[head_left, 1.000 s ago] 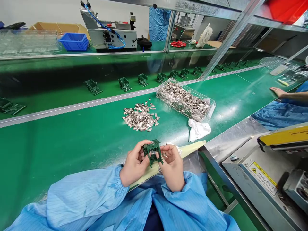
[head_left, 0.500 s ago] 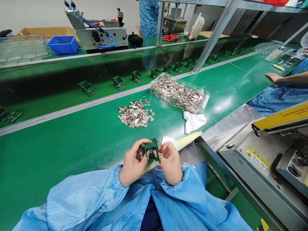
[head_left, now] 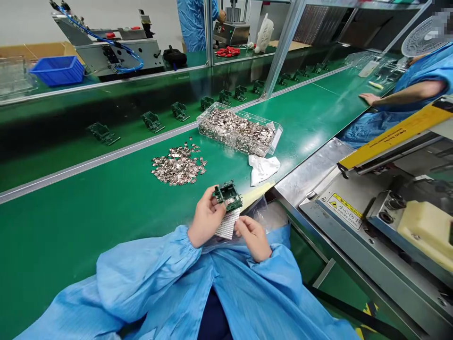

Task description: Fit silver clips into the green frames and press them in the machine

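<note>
Green frame (head_left: 229, 196), seemingly only part-finished, is lying clasped in the left hand (head_left: 205, 219); the right hand (head_left: 254, 238) (I cannot tell its grip) is hovering at a striped sheet (head_left: 226, 226).

The worktop (head_left: 88, 226) is smooth and glossy, catching pale streaks of light. Loose metal pieces (head_left: 179, 166) have a silvery shine; the tray (head_left: 277, 140) is clear, glossy plastic. The green circuit-board frame (head_left: 230, 196) looks hard and rigid. A white sheet (head_left: 227, 226) is finely ridged. The crumpled white wad (head_left: 263, 169), cloth or paper, looks matt. The blue sleeves (head_left: 141, 264) are creased, faintly striped cloth; the blue bin (head_left: 58, 72) is smooth plastic.
</note>
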A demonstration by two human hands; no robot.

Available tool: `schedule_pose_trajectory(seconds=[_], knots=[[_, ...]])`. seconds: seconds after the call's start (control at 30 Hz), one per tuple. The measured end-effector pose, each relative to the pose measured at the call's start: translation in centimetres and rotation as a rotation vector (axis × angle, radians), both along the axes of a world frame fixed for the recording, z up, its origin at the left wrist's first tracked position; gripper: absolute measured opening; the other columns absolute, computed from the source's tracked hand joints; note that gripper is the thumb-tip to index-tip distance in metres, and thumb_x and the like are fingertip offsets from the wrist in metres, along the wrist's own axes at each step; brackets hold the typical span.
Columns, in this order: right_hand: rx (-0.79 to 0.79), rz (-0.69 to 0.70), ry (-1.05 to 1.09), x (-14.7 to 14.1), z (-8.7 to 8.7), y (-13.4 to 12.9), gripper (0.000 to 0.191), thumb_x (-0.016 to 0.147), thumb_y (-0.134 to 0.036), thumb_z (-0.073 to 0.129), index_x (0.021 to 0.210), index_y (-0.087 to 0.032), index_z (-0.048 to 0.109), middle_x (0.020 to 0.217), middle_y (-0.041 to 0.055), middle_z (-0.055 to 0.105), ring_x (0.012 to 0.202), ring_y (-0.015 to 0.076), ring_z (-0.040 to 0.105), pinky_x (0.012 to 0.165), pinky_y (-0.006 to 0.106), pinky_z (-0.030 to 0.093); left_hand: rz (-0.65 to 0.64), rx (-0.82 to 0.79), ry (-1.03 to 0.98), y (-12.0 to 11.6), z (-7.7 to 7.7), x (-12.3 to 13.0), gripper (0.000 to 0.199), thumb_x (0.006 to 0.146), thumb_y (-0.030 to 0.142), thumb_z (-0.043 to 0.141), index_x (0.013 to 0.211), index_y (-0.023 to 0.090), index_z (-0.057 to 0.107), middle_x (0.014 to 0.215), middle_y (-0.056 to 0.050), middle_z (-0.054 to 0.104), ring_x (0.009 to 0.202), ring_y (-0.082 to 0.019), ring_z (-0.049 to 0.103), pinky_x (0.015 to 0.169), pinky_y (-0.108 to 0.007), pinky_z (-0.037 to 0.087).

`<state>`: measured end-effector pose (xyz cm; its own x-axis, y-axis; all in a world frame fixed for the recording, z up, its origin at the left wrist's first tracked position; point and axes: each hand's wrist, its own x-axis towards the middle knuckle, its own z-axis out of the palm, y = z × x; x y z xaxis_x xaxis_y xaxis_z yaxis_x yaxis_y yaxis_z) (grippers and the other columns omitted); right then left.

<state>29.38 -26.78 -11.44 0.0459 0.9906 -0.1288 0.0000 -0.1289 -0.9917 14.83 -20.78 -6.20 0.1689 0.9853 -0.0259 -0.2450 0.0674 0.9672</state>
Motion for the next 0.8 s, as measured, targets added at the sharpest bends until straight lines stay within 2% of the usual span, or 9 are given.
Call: schedule_pose_trajectory(seconds=[0.1,0.2,0.33,0.43,0.53,0.63,0.7,0.8], knots=[[0.046,-0.013,0.006,-1.3,-0.2,0.6,0.048,0.08,-0.065,0.061,0.067,-0.019,0.064,0.056,0.0004,0.058,0.053,0.0143,0.051,0.053,0.026,0.044,0.007,-0.006,-0.01,0.4,-0.6,1.5,0.044,0.073,0.031,0.073,0.107,0.017,0.048,0.101,-0.009,0.068,0.094,-0.019,0.069,0.084,-0.033,0.057],[0.093,-0.031,-0.021,-1.5,-0.7,0.7,0.048,0.084,-0.064,0.054,0.068,-0.019,0.064,0.057,0.0004,0.058,0.055,0.0154,0.052,0.055,0.028,0.045,0.049,0.034,0.03,0.6,-1.1,1.9,0.045,0.073,0.028,0.071,0.109,0.017,0.048,0.1,-0.007,0.067,0.095,-0.018,0.067,0.085,-0.031,0.056],[0.138,-0.001,-0.117,-0.3,-2.0,0.6,0.044,0.083,-0.059,0.057,0.063,-0.021,0.066,0.061,0.0014,0.06,0.061,0.0171,0.054,0.059,0.029,0.045,0.064,0.075,0.067,0.7,-1.2,1.8,0.045,0.074,0.028,0.07,0.112,0.017,0.048,0.1,-0.007,0.066,0.095,-0.017,0.066,0.084,-0.029,0.055],[0.114,0.076,-0.207,1.2,-2.3,0.4,0.036,0.078,-0.05,0.067,0.056,-0.022,0.068,0.052,-0.0003,0.06,0.05,0.0161,0.053,0.05,0.027,0.041,0.068,0.083,0.049,0.5,-1.2,1.6,0.045,0.076,0.03,0.069,0.113,0.016,0.048,0.101,-0.007,0.066,0.095,-0.017,0.066,0.083,-0.028,0.055],[0.088,0.072,-0.296,2.7,-0.5,0.0,0.025,0.074,-0.041,0.074,0.057,-0.023,0.071,0.046,-0.0019,0.059,0.043,0.0154,0.051,0.045,0.026,0.038,0.037,0.098,0.032,0.2,-1.1,1.3,0.045,0.08,0.032,0.068,0.117,0.017,0.047,0.103,-0.008,0.065,0.093,-0.016,0.065,0.08,-0.028,0.055],[0.134,-0.039,-0.352,3.3,2.8,-0.1,0.015,0.081,-0.038,0.071,0.077,-0.025,0.076,0.064,0.0005,0.069,0.054,0.018,0.061,0.054,0.029,0.047,-0.003,0.115,0.045,-0.3,-1.1,1.0,0.046,0.085,0.036,0.064,0.123,0.018,0.045,0.099,-0.006,0.063,0.087,-0.015,0.063,0.077,-0.028,0.055],[0.227,-0.072,-0.347,2.9,4.8,0.3,0.013,0.086,-0.034,0.066,0.089,-0.025,0.076,0.079,0.0027,0.072,0.067,0.0198,0.066,0.065,0.032,0.052,-0.005,0.141,0.062,-0.5,-1.1,0.9,0.045,0.087,0.038,0.062,0.124,0.018,0.045,0.097,-0.006,0.063,0.085,-0.015,0.062,0.074,-0.026,0.054],[0.404,-0.115,-0.318,1.5,6.3,1.4,0.009,0.085,-0.027,0.067,0.086,-0.026,0.076,0.085,0.0038,0.067,0.079,0.0207,0.063,0.072,0.034,0.052,0.002,0.19,0.1,-0.8,-0.9,0.7,0.043,0.088,0.036,0.061,0.124,0.018,0.046,0.097,-0.006,0.063,0.084,-0.015,0.063,0.071,-0.025,0.053]])
